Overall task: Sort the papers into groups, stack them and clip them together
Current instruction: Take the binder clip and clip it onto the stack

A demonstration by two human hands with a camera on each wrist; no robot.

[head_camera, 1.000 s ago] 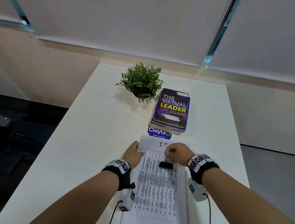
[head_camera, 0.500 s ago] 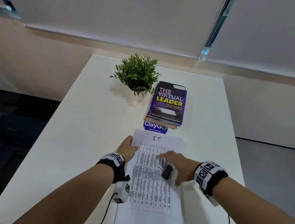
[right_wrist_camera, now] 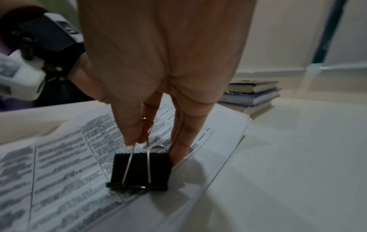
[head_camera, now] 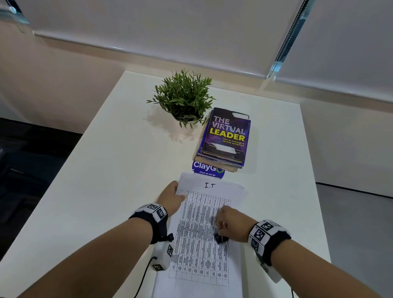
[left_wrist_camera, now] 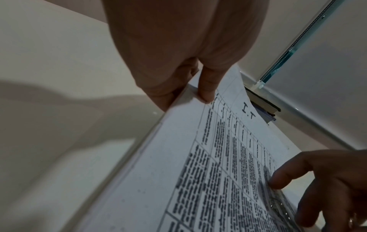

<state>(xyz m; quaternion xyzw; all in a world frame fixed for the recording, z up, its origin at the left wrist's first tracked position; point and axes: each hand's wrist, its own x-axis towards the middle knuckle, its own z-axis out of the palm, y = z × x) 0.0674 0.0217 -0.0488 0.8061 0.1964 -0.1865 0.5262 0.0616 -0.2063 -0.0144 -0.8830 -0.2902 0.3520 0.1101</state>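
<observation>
A stack of printed papers (head_camera: 202, 243) headed "I.T" lies lengthwise on the white table (head_camera: 107, 189). My left hand (head_camera: 171, 197) grips the stack's upper left edge, thumb on top (left_wrist_camera: 206, 92), fingers underneath. My right hand (head_camera: 228, 220) hovers over the right half of the top sheet and pinches the wire handles of a black binder clip (right_wrist_camera: 140, 170). The clip (head_camera: 221, 239) hangs down from those fingers with its lower edge touching the paper (right_wrist_camera: 69, 164). One fingertip (right_wrist_camera: 176, 155) of that hand rests on the sheet beside the clip.
A pile of books (head_camera: 224, 139) with "The Virtual Leader" on top stands just beyond the papers, over a blue "ClayGo" sticker (head_camera: 206, 169). A small potted plant (head_camera: 183, 98) is left of the books. The table's edges drop off left and right.
My right hand drew back toward me along the sheet and lifted the binder clip by its wire handles. My left hand kept its grip on the stack's edge.
</observation>
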